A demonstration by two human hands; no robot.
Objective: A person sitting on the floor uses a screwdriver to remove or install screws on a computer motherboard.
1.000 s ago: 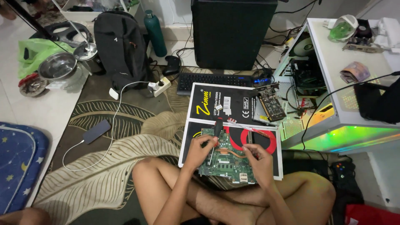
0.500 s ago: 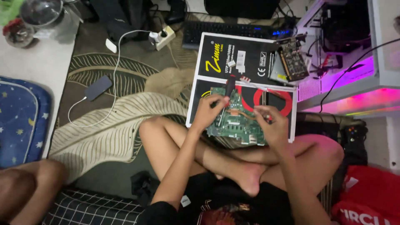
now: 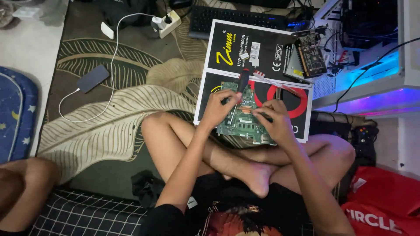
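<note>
Seated cross-legged on a dark rug (image 3: 109,109) patterned with large pale leaves. Left hand (image 3: 218,107) wrapped around a screwdriver (image 3: 239,87) with a black and red handle, shaft angled down onto a green circuit board (image 3: 243,120). Right hand (image 3: 273,122) pinched at the board's right side, fingertips pressed to it; whether anything small sits between them cannot be told. Board lying on a flattened black cardboard box (image 3: 258,52) with yellow and red print, spread on the rug just beyond the knees. Second circuit board (image 3: 308,54) resting at the box's far right corner. Black keyboard (image 3: 236,17) beyond the box. Phone (image 3: 92,78) to the left on the rug, tethered by a white cable (image 3: 118,39) to a power strip (image 3: 168,22). Blue star-printed cushion (image 3: 15,113) at the left edge. White desk edge (image 3: 372,87) at right, glowing blue and purple. Red bag (image 3: 385,201) at lower right.
</note>
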